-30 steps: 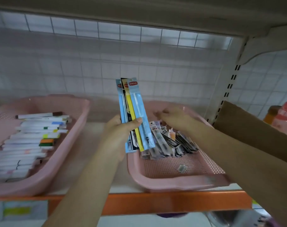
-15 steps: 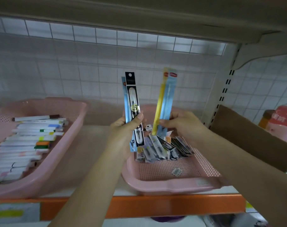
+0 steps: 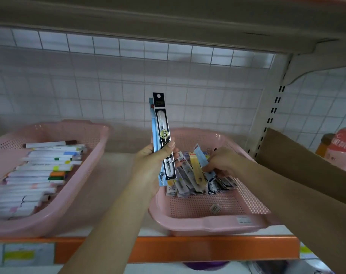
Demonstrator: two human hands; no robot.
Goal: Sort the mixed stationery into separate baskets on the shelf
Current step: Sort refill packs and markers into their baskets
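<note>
I view a shop: grid back panel (image 3: 128,86), slotted metal upright (image 3: 275,107), orange shelf edge (image 3: 207,249) bearing a label (image 3: 18,255), pink basket (image 3: 207,226) of packaged pens (image 3: 185,182).

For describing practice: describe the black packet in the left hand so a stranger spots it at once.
Find the pink basket of small packets on the shelf. At its left edge the left hand holds two tall packets upright. The black packet is in front, with a yellow-green circle; the blue packet stands behind it.

Markers (image 3: 39,171) in left basket (image 3: 49,218); packets (image 3: 197,178) in right basket (image 3: 207,226); both on shelf (image 3: 207,248).
</note>
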